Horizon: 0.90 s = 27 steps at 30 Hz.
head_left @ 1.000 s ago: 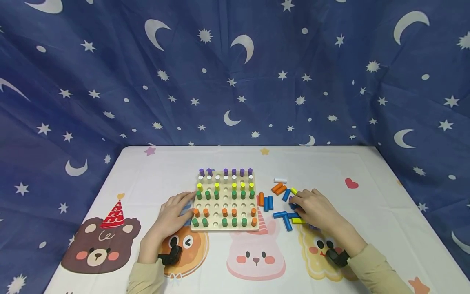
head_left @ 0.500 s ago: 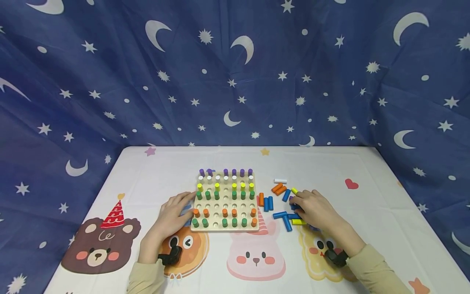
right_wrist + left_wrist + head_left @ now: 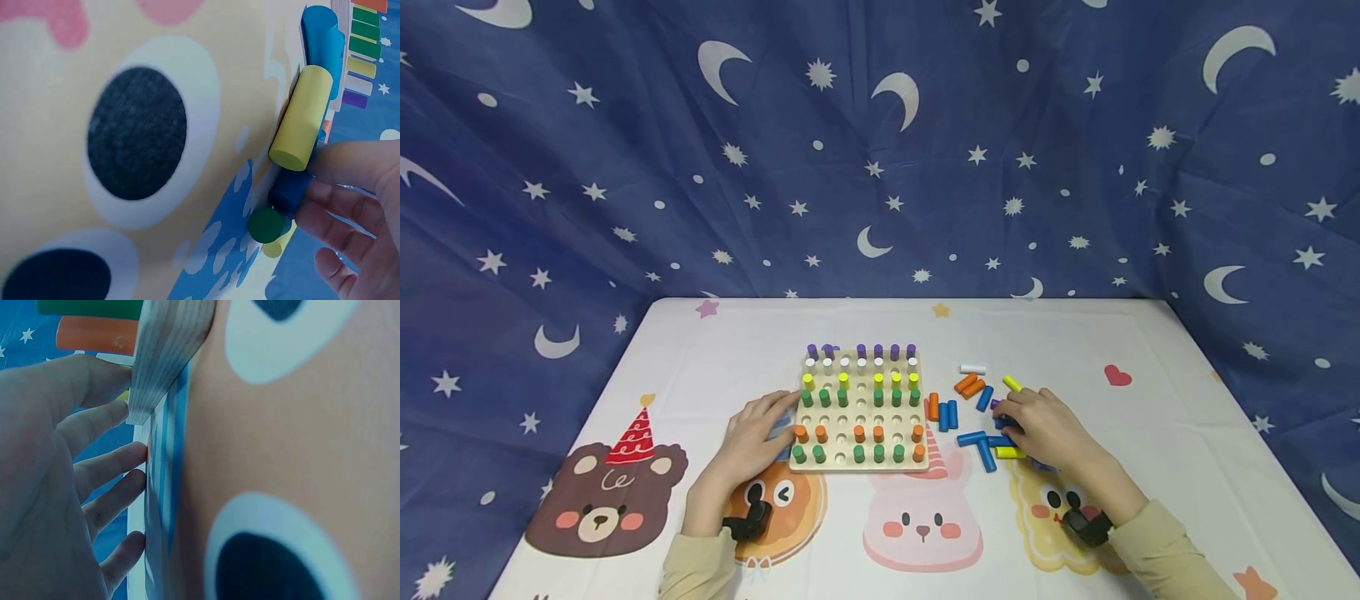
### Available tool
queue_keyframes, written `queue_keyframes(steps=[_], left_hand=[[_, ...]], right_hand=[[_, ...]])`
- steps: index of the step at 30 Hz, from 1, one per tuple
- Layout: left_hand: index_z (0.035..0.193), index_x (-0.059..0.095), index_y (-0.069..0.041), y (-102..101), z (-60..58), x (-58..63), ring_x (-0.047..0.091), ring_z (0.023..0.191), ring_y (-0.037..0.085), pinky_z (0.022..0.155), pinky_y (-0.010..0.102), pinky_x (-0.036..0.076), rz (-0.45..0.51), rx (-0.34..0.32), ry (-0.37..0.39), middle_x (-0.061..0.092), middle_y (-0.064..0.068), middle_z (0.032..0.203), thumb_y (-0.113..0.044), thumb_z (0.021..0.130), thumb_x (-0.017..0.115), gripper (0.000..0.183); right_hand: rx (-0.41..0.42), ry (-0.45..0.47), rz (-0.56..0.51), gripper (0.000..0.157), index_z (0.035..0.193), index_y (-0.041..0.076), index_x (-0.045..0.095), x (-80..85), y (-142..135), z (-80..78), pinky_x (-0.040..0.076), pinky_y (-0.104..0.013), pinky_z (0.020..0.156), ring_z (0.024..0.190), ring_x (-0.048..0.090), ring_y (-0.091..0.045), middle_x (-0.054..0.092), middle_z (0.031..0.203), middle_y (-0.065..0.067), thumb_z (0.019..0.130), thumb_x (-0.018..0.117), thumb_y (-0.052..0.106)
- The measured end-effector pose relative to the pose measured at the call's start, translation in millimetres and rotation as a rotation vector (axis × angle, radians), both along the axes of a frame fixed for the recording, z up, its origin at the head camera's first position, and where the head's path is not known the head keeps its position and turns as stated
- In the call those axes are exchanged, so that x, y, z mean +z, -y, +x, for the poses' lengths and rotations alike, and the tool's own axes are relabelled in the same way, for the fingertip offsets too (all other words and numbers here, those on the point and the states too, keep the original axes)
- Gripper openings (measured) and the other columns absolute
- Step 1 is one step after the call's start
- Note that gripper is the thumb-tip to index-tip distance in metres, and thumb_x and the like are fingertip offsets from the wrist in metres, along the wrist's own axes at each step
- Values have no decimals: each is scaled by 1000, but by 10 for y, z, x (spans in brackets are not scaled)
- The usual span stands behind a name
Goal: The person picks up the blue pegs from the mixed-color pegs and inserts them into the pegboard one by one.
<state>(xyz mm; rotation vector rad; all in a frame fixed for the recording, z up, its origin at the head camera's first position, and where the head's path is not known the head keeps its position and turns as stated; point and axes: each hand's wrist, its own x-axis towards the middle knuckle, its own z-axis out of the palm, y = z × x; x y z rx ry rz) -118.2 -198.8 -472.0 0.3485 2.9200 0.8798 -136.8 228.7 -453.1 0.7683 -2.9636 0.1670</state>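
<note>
A wooden peg board carries rows of purple, white, yellow, green and orange pegs, with some bare holes. My left hand rests at its left edge. In the left wrist view its fingers are extended, thumb and index tip against the board's side. My right hand bends over loose pegs to the board's right. A small purple peg shows by its fingertips. In the right wrist view a dark blue peg lies by the thumb and fingers, with a yellow peg and a green peg close by. Whether anything is pinched is hidden.
Loose blue pegs, orange pegs and a white peg lie between board and right hand. Another yellow peg sits beyond the fingers. A printed white cloth covers the table; a blue starry curtain hangs behind.
The far yellow peg has shifted slightly away and to the right. The purple peg by my right fingertips shows a bit more. My left hand and the board stay put.
</note>
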Motion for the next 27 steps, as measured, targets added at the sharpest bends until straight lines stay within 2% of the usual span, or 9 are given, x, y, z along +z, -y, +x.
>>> queue_keyframes(steps=[5,18,27], left_hand=[[147,40,-18,-2,-3,6,33,138,39,109,65,21,3,-1,1,42,14,148,-22,94,55,55],[147,41,-18,-12,4,10,33,137,38,108,64,22,2,8,7,42,14,148,-22,94,55,55],[147,41,-17,-11,5,19,34,137,38,108,64,21,5,6,2,42,14,148,-20,95,54,54]], right_hand=[[-28,20,-19,23,98,15,73,9,-8,14,49,-37,81,85,59,-15,67,89,2,76,80,18],[-86,39,-89,25,103,14,71,8,-39,75,50,-41,86,98,62,-20,71,105,-5,79,78,19],[-149,61,-149,26,106,15,70,11,-28,103,48,-37,83,91,59,-17,70,104,-3,80,77,19]])
